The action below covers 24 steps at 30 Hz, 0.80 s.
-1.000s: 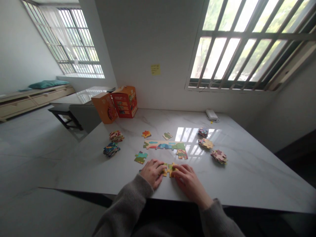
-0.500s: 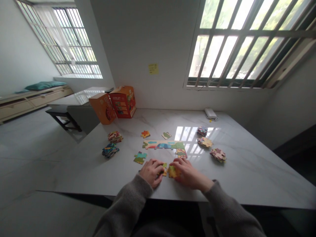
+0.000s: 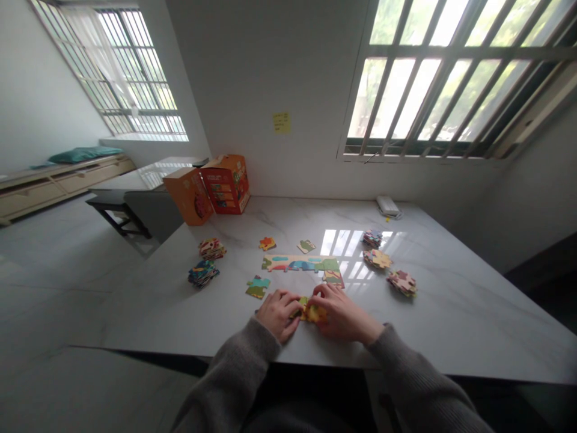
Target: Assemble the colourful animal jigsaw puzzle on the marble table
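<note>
Near the table's front edge, my left hand (image 3: 280,314) has its fingers bent over a green-and-yellow puzzle piece (image 3: 303,304), which it partly hides. My right hand (image 3: 339,313) pinches a yellow puzzle piece (image 3: 317,313) right beside it; the two pieces meet or overlap, I cannot tell which. Beyond the hands lies a joined puzzle strip (image 3: 297,263), with its right end turning down toward me. A green-and-teal puzzle piece (image 3: 258,287) rests left of my left hand. Farther back are an orange piece (image 3: 267,243) and a pale green piece (image 3: 306,246), both loose.
On the left stand two stacks of puzzle pieces (image 3: 204,273), and several more stacks (image 3: 377,259) are at the right. Orange boxes (image 3: 228,185) occupy the back left corner of the marble table (image 3: 148,313). A white device (image 3: 387,206) lies by the wall.
My right hand has brought the yellow piece leftward, closing the gap to the piece under my left hand. The left hand stays nearly in place. The view has shifted slightly.
</note>
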Tool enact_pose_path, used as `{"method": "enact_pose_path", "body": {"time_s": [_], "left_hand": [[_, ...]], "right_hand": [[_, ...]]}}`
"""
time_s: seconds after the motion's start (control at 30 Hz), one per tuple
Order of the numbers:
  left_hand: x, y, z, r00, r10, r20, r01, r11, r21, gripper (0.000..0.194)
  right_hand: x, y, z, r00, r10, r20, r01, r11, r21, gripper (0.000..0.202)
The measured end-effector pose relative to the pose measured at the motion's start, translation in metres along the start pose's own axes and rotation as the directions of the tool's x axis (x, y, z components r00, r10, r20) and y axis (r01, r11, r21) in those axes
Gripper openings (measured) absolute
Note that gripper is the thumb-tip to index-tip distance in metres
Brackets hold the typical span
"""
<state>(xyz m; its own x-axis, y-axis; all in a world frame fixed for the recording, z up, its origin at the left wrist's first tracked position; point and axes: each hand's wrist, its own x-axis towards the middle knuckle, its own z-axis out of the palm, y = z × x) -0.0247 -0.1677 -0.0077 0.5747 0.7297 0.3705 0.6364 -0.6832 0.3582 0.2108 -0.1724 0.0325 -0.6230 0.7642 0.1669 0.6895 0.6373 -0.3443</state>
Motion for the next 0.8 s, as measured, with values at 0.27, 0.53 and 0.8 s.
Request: {"method": "enact_pose_path", "body": {"time_s": [0.27,0.53,0.8], "left_hand": [[-0.001,-0.002,0.001,0.999,0.047,-0.012,-0.047,0.998,0.044,0.024],[-0.002,0.002,-0.001,0.999,0.033,-0.003,-0.033,0.998,0.050,0.024],[0.000,0.006,-0.005,0.999,0.039,-0.012,-0.039,0.998,0.047,0.021]], "right_hand": [[-0.008,-0.004,0.007,0.995,0.064,-0.072,-0.065,0.998,-0.009,0.044],[-0.011,-0.003,0.010,0.997,0.035,-0.073,-0.034,0.999,0.009,0.037],[-0.023,-0.011,0.023,0.985,0.067,-0.156,-0.059,0.997,0.055,0.023]]}}
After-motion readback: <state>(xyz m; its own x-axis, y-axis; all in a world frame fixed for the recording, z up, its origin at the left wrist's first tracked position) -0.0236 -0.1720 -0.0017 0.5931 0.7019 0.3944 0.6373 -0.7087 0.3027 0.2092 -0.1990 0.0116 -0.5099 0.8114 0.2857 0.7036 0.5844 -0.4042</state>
